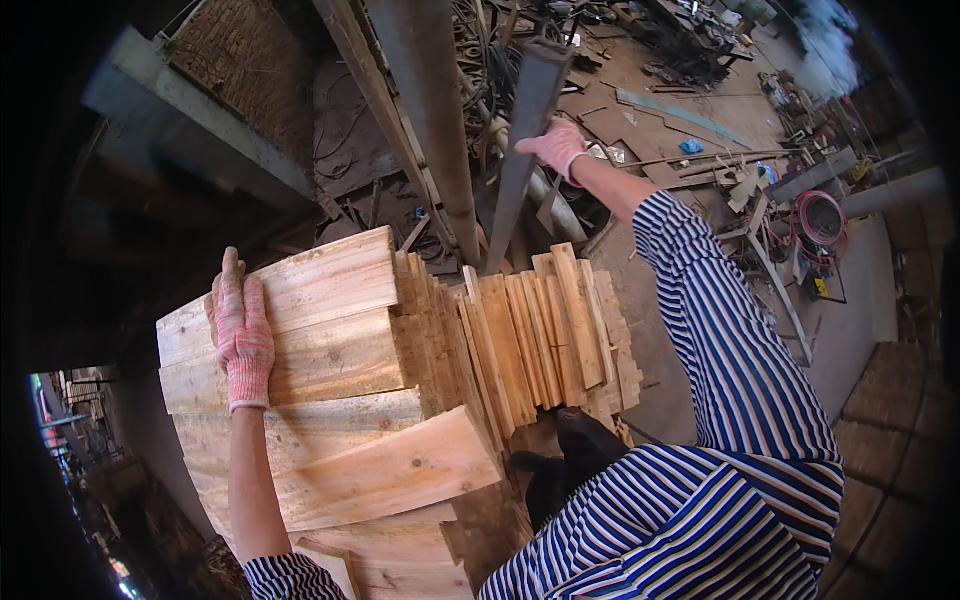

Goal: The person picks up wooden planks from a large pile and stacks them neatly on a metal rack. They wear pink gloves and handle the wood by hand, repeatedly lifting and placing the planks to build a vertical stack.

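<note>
My left hand [243, 330], in a pink knit glove with dirty fingertips, lies flat with its fingers stretched out on a tall stack of pale boards [330, 350]. One board [400, 468] sits askew at the near side of that stack. My right hand [556, 147], gloved the same way, reaches far forward and grips the edge of a dark grey post [520, 150]. Its thumb shows on the near side, while the other fingers are partly hidden. Beside the stack, narrower wooden slats [540, 335] stand packed in a row.
A thick round pipe [435, 120] rises just left of the grey post. Grey beams [200, 115] stand at the upper left. Scrap and cables litter the floor ahead. At the right are a metal frame [775, 270] and a coiled pink hose [820, 220].
</note>
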`<state>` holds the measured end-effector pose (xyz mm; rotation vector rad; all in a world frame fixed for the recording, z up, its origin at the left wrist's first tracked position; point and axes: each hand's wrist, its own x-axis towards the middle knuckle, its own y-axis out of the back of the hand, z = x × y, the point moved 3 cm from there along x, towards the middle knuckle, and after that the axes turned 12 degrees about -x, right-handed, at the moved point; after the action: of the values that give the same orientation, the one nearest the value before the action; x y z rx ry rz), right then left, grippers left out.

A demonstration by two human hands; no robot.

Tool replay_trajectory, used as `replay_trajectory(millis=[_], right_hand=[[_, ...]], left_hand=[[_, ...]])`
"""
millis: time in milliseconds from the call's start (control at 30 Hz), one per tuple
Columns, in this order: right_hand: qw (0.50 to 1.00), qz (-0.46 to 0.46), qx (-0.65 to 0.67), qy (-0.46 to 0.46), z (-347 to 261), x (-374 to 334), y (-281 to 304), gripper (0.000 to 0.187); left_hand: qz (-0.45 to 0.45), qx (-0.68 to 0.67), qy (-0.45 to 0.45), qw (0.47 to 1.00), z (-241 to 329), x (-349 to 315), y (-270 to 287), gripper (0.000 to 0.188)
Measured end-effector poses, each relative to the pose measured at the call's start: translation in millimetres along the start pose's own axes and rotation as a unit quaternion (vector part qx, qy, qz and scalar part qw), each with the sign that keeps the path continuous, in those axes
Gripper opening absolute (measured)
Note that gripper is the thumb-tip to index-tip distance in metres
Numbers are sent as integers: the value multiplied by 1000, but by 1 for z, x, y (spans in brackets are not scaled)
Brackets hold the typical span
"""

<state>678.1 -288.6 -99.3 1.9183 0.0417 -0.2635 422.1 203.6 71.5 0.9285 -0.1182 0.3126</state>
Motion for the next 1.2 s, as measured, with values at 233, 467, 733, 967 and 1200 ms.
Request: replay_trajectory(millis=[233,467,733,967,1200], right_hand=[[995,94,44,-2,61,27,128,59],[989,143,-46,-12,-11,71,172,60],[990,58,-29,129,-77,100,52,64],[986,-21,-108,123,-87,132,24,77],[988,-75,-52,127,-112,169,17,97]], left_hand=[[-3,15,-11,1000,1,0,1,51],[1,32,-18,999,4,0,0,55],[41,55,-42,997,7,-4,4,57],[7,66,-6,998,12,-3,3,58],[24,39,3,999,14,-4,3,54]])
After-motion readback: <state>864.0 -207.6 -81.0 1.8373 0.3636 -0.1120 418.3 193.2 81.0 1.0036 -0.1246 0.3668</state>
